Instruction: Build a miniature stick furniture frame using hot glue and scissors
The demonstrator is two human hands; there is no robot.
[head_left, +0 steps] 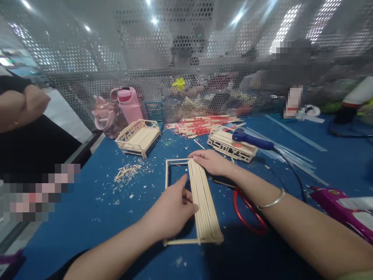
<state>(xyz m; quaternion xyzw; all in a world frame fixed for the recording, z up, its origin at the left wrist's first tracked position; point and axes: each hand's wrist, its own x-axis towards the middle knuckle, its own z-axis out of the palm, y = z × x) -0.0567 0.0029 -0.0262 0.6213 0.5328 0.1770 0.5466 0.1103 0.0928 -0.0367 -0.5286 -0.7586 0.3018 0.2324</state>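
A rectangular frame of thin wooden sticks lies on the blue table, its right part covered by a row of sticks laid side by side. My left hand reaches over the bare part of the frame, thumb and curled fingers gripping the left edge of the row and index finger pointing away. At the far end, my right hand has its fingers closed over the tips of the sticks. Red-handled scissors lie partly under my right forearm, which wears a silver bangle.
Two small stick-built models stand farther back, a blue glue gun resting on the right one. Behind are red-tipped sticks, a pink bottle and a mesh partition. Right: glue sticks, a purple tool. Left: a person.
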